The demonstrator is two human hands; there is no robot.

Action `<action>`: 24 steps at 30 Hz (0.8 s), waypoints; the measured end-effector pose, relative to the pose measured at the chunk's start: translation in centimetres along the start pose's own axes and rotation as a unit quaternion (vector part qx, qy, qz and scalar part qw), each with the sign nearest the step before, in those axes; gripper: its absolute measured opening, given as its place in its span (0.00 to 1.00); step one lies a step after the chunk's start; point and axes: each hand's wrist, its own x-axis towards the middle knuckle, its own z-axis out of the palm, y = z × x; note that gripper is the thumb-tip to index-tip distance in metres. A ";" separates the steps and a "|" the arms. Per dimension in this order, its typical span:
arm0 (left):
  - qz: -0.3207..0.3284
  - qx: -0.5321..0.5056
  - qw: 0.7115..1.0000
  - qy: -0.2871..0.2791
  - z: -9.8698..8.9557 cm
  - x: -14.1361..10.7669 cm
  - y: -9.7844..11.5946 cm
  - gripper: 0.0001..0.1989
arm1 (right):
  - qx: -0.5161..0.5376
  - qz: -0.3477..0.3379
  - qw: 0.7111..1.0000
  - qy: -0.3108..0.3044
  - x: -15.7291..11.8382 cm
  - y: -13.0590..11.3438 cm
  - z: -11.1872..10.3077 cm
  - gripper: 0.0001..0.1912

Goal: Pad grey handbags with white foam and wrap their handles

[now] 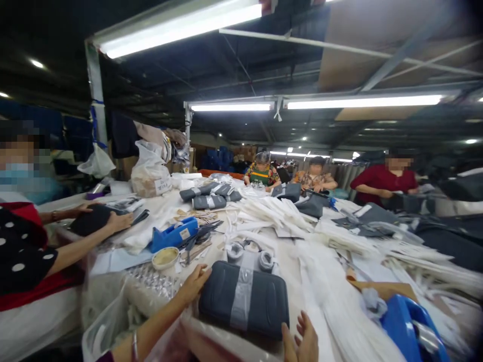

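In front of me lies a dark grey padded case (219, 296) with a pale translucent band (243, 296) around its middle. Two rolled grey straps (266, 260) stick out behind its far edge. My left hand (195, 284) is at the case's left far corner, fingers stretched toward it; whether they press on it I cannot tell. By the near right corner, my right hand (304, 338) is held open with fingers apart, the thumb close to the case. Neither hand grips anything.
A blue tape dispenser (173, 235) and a round tub (165, 257) stand left of the case. Another blue dispenser (409, 327) is at the right. White strips (267, 213) cover much of the table. At left, a co-worker's hand (118, 221) touches a black item; several people work opposite.
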 end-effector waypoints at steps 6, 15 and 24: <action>0.013 0.026 0.999 -0.014 3.0 2.7 4.1 0.33 | 0.019 0.058 0.996 -0.062 3.0 -0.9 1.5 0.32; 0.047 0.237 0.969 -0.048 2.0 2.3 7.5 0.36 | 0.022 0.060 0.998 -0.013 -0.5 1.0 1.3 0.27; 0.501 0.356 0.656 -0.438 17.3 9.4 17.6 0.15 | 0.176 0.161 0.970 -0.039 2.4 1.5 0.4 0.25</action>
